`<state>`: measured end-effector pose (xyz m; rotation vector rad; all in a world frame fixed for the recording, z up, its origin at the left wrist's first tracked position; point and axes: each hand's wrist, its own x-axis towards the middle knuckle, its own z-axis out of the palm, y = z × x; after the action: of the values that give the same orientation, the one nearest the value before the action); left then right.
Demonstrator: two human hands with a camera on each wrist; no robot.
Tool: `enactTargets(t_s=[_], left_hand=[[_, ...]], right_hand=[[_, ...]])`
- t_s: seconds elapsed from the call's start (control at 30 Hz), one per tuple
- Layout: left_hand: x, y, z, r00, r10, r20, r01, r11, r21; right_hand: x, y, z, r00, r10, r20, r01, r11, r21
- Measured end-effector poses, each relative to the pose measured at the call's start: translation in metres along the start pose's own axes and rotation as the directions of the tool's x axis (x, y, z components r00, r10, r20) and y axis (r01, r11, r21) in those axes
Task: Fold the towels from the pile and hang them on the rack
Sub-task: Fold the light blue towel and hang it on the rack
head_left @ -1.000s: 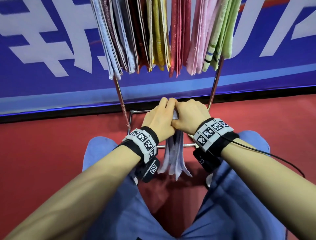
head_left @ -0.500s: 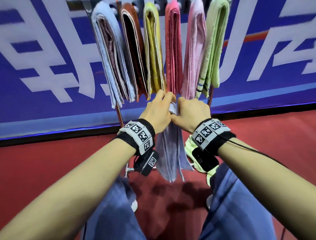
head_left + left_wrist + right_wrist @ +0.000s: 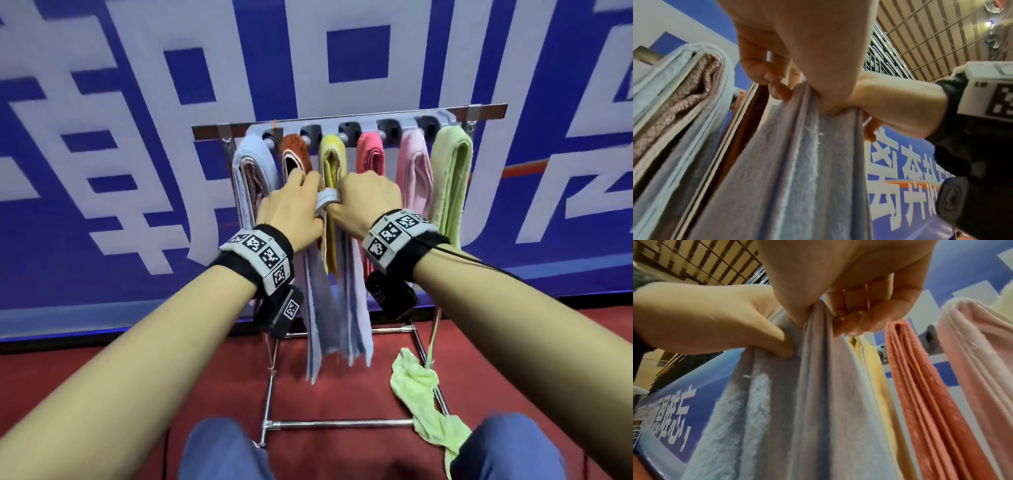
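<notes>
A folded pale blue towel [image 3: 327, 198] hangs doubled between my two hands, its ends dangling down to about knee height. My left hand [image 3: 294, 202] grips its top fold from the left, and my right hand [image 3: 363, 198] grips it from the right. Both hands are raised in front of the rack [image 3: 349, 121], level with the brown and yellow towels. The wrist views show the same grey-blue towel [image 3: 797, 154] [image 3: 777, 394] pinched by my left fingers [image 3: 777, 91] and right fingers [image 3: 855, 324]. Several folded towels hang on the rack's pegs: blue, brown, yellow, red, pink, green.
A loose light green towel [image 3: 421, 394] lies draped over the rack's lower metal frame [image 3: 342, 424] at the right. A blue banner wall [image 3: 102, 171] stands close behind the rack. Red carpet [image 3: 68, 383] covers the floor. My knees in blue trousers [image 3: 219, 448] are at the bottom.
Both hands have lifted the blue towel from low near the rack's base up to the level of the hanging towels. The view has tilted up, showing the rack's top bar.
</notes>
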<state>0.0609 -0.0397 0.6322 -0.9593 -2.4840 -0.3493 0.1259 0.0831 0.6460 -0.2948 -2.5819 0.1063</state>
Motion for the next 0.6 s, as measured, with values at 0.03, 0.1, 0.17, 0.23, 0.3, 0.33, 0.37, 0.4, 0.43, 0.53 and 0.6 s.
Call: enactTargets(t_s=[0.03, 0.1, 0.17, 0.23, 0.3, 0.33, 0.37, 0.4, 0.43, 0.53, 0.6], left_hand=[[0.008, -0.002, -0.003, 0.999, -0.019, -0.028, 0.019, 1.000, -0.012], [0.022, -0.003, -0.007, 0.995, -0.062, -0.082, 0.058, 0.997, -0.044], [0.037, -0.008, -0.012, 0.987, -0.097, -0.126, 0.086, 0.993, -0.085], [0.051, -0.017, -0.018, 0.980, -0.127, -0.155, 0.115, 0.989, -0.089], [0.064, -0.026, -0.026, 0.976, -0.148, -0.159, 0.142, 0.989, -0.053], [0.068, -0.028, -0.029, 0.976, -0.148, -0.157, 0.145, 0.989, -0.029], [0.072, -0.031, -0.031, 0.977, -0.139, -0.163, 0.140, 0.990, -0.006], [0.074, -0.032, -0.033, 0.976, -0.125, -0.176, 0.128, 0.992, 0.007], [0.076, -0.034, -0.033, 0.974, -0.118, -0.193, 0.121, 0.993, 0.003], [0.080, -0.040, -0.030, 0.963, -0.132, -0.236, 0.105, 0.987, -0.124], [0.083, -0.040, -0.027, 0.961, -0.113, -0.254, 0.060, 0.976, -0.211]], right_hand=[[0.010, -0.005, -0.004, 0.999, -0.013, -0.031, 0.014, 1.000, 0.017], [0.026, -0.015, -0.009, 0.997, -0.034, -0.072, 0.038, 0.998, 0.048], [0.043, -0.021, -0.010, 0.995, -0.039, -0.089, 0.043, 0.998, 0.044], [0.059, -0.020, -0.011, 0.995, -0.039, -0.090, 0.040, 0.999, 0.000], [0.071, -0.017, -0.011, 0.996, -0.050, -0.074, 0.047, 0.998, -0.039], [0.076, -0.017, -0.010, 0.996, -0.054, -0.067, 0.052, 0.998, -0.041], [0.080, -0.016, -0.011, 0.996, -0.057, -0.065, 0.054, 0.998, -0.037], [0.084, -0.016, -0.010, 0.996, -0.057, -0.066, 0.055, 0.998, -0.025], [0.087, -0.017, -0.008, 0.996, -0.055, -0.070, 0.055, 0.998, -0.009], [0.093, -0.023, 0.003, 0.997, -0.035, -0.065, 0.039, 0.997, 0.065], [0.095, -0.027, 0.013, 0.998, -0.029, -0.048, 0.034, 0.993, 0.113]])
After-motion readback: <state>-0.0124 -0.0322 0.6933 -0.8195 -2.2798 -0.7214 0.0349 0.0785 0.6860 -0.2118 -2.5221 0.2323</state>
